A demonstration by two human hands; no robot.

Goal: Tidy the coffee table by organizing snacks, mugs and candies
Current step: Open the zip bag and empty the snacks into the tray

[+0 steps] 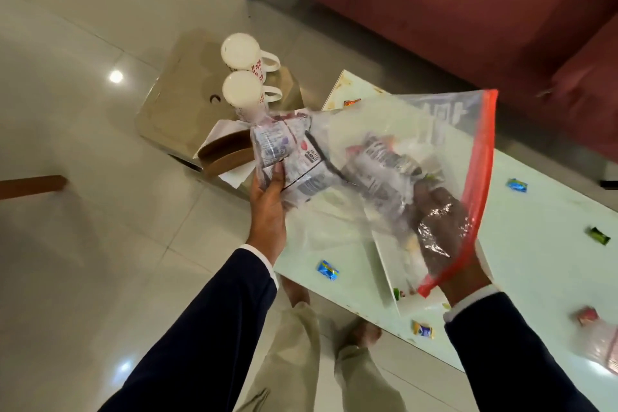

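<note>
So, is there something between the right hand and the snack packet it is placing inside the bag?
Nothing visible does. The right hand is already inside the clear zip bag, reaching through its red-edged opening, fingers on the snack packet. The left hand grips the bag's closed end from outside.

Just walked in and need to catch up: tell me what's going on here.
A person is packing snack packets into a clear zip bag with a red seal strip. The left hand grips the bag's closed end from outside, around a peanut packet; the right hand is inside the bag, pushing in another snack packet. Wrapped candies, such as a blue one, lie scattered on the white glass coffee table. Two white mugs stand upside down on a side table.
</note>
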